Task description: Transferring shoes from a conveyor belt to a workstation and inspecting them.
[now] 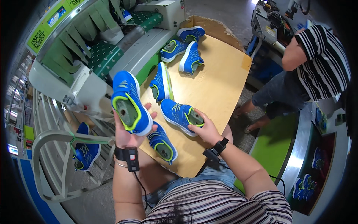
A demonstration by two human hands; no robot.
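A blue sneaker (pixel 128 84) with a lime-green collar and white sole rests in my left hand (pixel 128 136), raised above the board's left edge. Its fingers wrap under and around the sole, and a grey-green last fills the shoe opening. My right hand (pixel 207 130) grips the heel of a second blue sneaker (pixel 176 111) over the wooden board (pixel 220 86). Whether that shoe's sole touches the board, I cannot tell. Between my hands lies another blue sneaker (pixel 161 141), and beyond it a sneaker (pixel 159 84) rests on its side.
Several more sneakers (pixel 191 58) lie at the board's far end. A machine with hanging green strips (pixel 71 44) and a dotted green belt (pixel 104 58) stands at left. A metal rack (pixel 56 164) holds a sneaker (pixel 87 149). At right, a person in stripes (pixel 320 59) stands by a green-topped surface (pixel 270 143).
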